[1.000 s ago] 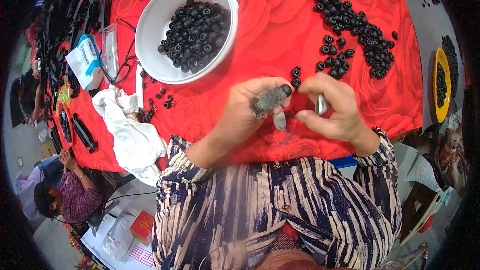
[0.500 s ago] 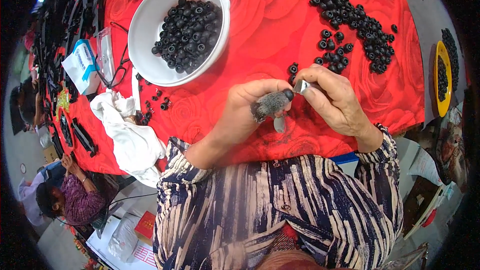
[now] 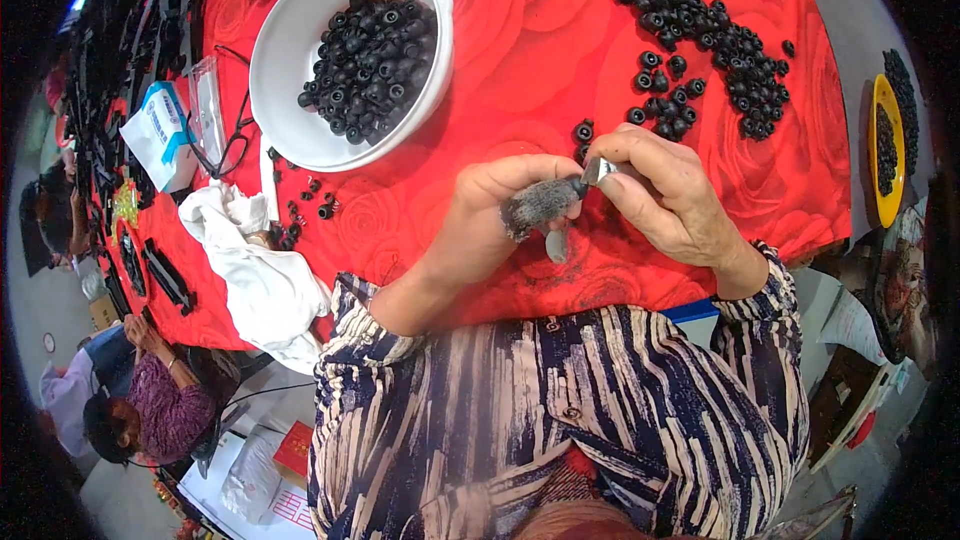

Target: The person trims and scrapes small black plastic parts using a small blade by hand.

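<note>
My left hand (image 3: 478, 215) is closed around a small black round part (image 3: 579, 186), mostly hidden by the fingers. A grey, fuzzy covering coated in dark crumbs (image 3: 537, 208) wraps one of its digits, and a pale grey tip (image 3: 556, 245) shows below. Between thumb and fingers, my right hand (image 3: 665, 195) pinches a small shiny metal blade (image 3: 600, 171). The blade meets or nearly meets the black part. Just beyond my hands lie a few similar black parts (image 3: 583, 131) on the red rose-patterned cloth (image 3: 500, 60). Dark crumbs are scattered below my hands.
A white bowl (image 3: 268, 70) of black parts stands at the back left, near eyeglasses (image 3: 238, 145) and a crumpled white cloth (image 3: 265, 280). More black parts (image 3: 735, 55) spread at the back right. A yellow tray (image 3: 884, 210) is farther right. Another person (image 3: 170, 400) sits at left.
The blade has shifted slightly at the black part, which now shows less between my fingers. My hands stay in nearly the same place. The view has shifted slightly.
</note>
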`<control>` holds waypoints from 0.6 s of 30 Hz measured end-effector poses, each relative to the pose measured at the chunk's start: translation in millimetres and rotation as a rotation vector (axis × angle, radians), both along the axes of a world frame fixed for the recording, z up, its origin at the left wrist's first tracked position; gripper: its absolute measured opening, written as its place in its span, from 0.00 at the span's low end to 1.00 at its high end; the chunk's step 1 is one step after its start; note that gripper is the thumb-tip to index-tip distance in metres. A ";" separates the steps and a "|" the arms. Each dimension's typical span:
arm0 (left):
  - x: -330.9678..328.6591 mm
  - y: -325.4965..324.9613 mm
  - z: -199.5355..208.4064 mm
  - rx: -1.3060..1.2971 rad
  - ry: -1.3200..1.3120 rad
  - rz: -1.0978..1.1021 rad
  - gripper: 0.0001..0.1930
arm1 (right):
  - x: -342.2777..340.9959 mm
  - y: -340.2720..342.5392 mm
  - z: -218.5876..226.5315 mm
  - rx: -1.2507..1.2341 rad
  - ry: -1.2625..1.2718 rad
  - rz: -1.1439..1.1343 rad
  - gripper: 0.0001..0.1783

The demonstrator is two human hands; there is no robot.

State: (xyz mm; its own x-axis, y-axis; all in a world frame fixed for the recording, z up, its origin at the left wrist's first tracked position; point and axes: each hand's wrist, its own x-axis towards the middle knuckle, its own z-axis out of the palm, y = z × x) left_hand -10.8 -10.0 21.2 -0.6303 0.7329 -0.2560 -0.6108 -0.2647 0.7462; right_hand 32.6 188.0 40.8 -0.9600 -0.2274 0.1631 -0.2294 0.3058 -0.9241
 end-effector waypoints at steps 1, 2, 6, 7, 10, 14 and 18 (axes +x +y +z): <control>-0.3 0.0 0.0 0.001 -0.001 0.001 0.11 | 0.8 -0.4 -0.6 -0.008 -0.001 -0.004 0.08; -0.7 0.0 0.0 -0.007 0.012 -0.005 0.11 | 1.4 -0.7 -0.8 -0.015 -0.003 -0.009 0.08; 0.5 -0.9 -4.3 0.014 0.021 0.007 0.10 | 0.5 -0.8 -0.5 0.011 0.003 0.001 0.08; 0.6 -0.5 -3.2 0.014 0.020 0.007 0.10 | 0.5 -0.8 -0.4 0.012 0.002 -0.002 0.08; 0.6 0.2 0.4 -0.045 0.050 0.009 0.10 | 0.9 -0.1 -2.3 0.016 0.016 0.004 0.08; 1.6 -0.5 4.0 -0.046 -0.031 -0.012 0.10 | -0.6 0.4 -6.5 0.016 0.049 0.033 0.08; -0.6 -0.9 4.5 -0.039 -0.060 -0.050 0.11 | -1.7 2.7 -5.4 0.023 0.062 0.059 0.07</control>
